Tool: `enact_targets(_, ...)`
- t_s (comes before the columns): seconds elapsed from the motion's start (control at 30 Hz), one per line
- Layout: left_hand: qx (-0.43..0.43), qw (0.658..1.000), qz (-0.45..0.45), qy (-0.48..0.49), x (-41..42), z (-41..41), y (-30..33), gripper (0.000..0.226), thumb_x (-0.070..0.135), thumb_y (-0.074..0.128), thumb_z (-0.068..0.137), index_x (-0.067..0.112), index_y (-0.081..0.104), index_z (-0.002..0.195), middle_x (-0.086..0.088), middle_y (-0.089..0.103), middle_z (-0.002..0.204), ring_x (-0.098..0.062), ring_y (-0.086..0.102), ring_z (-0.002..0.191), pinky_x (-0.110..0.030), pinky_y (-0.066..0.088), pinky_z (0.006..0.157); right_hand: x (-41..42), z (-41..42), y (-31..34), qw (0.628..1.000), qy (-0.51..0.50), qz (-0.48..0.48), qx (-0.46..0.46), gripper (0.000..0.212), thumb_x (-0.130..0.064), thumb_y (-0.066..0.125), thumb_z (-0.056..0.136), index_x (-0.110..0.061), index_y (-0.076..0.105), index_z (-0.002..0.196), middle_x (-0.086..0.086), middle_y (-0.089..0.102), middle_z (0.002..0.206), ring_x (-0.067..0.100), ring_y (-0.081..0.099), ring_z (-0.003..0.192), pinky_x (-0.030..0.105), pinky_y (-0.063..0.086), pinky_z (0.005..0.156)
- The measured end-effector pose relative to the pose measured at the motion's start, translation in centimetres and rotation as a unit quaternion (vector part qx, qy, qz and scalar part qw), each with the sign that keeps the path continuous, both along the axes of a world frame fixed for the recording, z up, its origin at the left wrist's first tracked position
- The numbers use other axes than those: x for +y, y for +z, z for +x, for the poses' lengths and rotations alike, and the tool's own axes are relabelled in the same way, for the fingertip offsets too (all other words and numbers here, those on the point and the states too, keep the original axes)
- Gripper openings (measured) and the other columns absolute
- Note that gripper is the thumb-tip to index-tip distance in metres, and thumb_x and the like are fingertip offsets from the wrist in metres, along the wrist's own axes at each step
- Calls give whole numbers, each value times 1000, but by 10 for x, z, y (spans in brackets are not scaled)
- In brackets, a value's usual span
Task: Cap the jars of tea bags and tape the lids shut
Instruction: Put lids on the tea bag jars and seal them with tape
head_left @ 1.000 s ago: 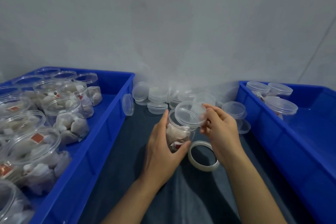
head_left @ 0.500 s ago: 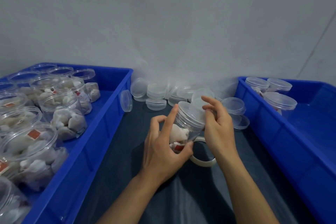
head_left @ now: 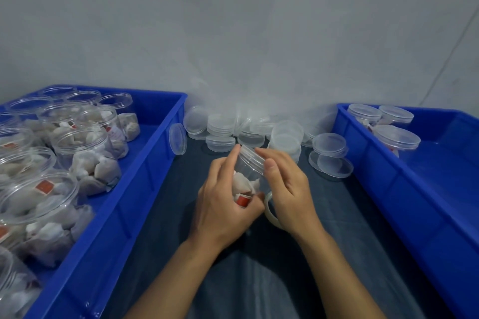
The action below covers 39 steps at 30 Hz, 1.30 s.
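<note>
The clear plastic jar of white tea bags (head_left: 245,179) sits mid-frame above the dark cloth-covered table (head_left: 259,280), tilted, its long axis running from 7 o'clock up to 1 o'clock, capped mouth pointing away toward 1 o'clock. The left hand (head_left: 223,204) comes in from 7 o'clock and wraps the jar's body, thumb under, index finger stretched up along its side. The right hand (head_left: 287,189), entering from 5 o'clock, pinches the clear round lid (head_left: 252,158) between thumb and curled fingers. A translucent tape roll (head_left: 269,211) lies beneath the right palm.
</note>
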State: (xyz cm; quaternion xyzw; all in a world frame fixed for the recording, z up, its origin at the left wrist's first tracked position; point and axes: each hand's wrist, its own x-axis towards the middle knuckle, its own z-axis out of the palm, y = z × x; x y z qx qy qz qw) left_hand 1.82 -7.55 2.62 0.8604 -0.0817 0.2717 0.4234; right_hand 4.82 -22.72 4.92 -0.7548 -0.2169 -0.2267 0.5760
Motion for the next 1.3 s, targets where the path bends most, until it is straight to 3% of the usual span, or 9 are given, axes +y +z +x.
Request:
enact_targets(0.13, 10, 1000, 9, -18, 3, 1, 5, 93, 57, 66, 77, 44, 30, 161, 23, 50, 134, -2, 61, 107, -26, 56, 83, -2, 3, -6, 1000, 7, 9, -28, 37, -22, 46, 109, -12, 69, 135, -3, 68, 133, 19, 61, 130, 31, 48, 107)
enact_targets(0.27, 31, 999, -5, -38, 8, 3, 8, 86, 63, 61, 76, 44, 38, 156, 28, 52, 132, 9, 55, 117, -13, 45, 90, -1, 3, -10, 999, 25, 30, -35, 37, -16, 44, 109, -10, 68, 136, 0, 68, 134, 21, 62, 130, 37, 48, 108)
enact_targets(0.37, 69, 989, -72, -110, 15, 3, 10, 80, 60, 63, 78, 37, 48, 153, 23, 61, 137, 5, 57, 127, -29, 52, 103, -2, 3, -10, 997, 44, 33, -53, 37, -15, 41, 109, -7, 70, 132, 3, 69, 131, 26, 63, 127, 44, 50, 106)
enact_targets(0.53, 130, 959, -167, -191, 19, 2, 16, 54, 42, 60, 83, 30, 64, 135, 4, 75, 122, -17, 71, 115, -53, 56, 102, -4, 3, -12, 996, 64, 30, -56, 39, -18, 40, 108, -5, 71, 128, 5, 70, 128, 31, 64, 124, 51, 51, 103)
enact_targets(0.63, 98, 974, -135, -152, 15, 1, 15, 66, 49, 65, 80, 33, 56, 144, 13, 69, 131, -8, 65, 123, -43, 56, 103, -3, 4, -10, 996, 62, 28, -49, 37, -17, 43, 108, -9, 71, 130, 2, 69, 131, 27, 64, 127, 47, 51, 105)
enact_targets(0.73, 46, 997, -11, -60, 12, 0, 12, 84, 60, 68, 75, 50, 37, 153, 28, 52, 136, 4, 58, 119, -28, 55, 91, -2, 3, -9, 998, 19, -1, -59, 35, -23, 49, 107, -16, 72, 132, -4, 68, 132, 20, 63, 127, 34, 50, 105)
enact_targets(0.83, 1, 997, 73, -24, 11, 0, 9, 97, 61, 71, 73, 45, 28, 160, 25, 45, 138, -1, 59, 110, -30, 57, 79, 2, 0, -5, 998, -32, -20, -51, 33, -34, 56, 101, -23, 73, 126, -12, 68, 124, 14, 65, 120, 25, 50, 98)
enact_targets(1.07, -86, 989, 117, -5, 10, 2, 7, 98, 50, 77, 69, 30, 39, 157, 13, 51, 141, -13, 62, 116, -43, 59, 86, -9, -4, 3, 995, -48, -83, -17, 49, -57, 60, 91, -26, 70, 127, -18, 68, 119, 5, 63, 113, 20, 48, 93)
enact_targets(1.3, -5, 997, -1, -77, 16, 2, 7, 92, 46, 76, 66, 36, 48, 154, 26, 58, 137, 4, 58, 125, -22, 53, 98, -10, -5, 5, 999, 36, -10, 4, 42, -40, 64, 91, -16, 73, 125, -6, 73, 123, 20, 66, 121, 41, 53, 102)
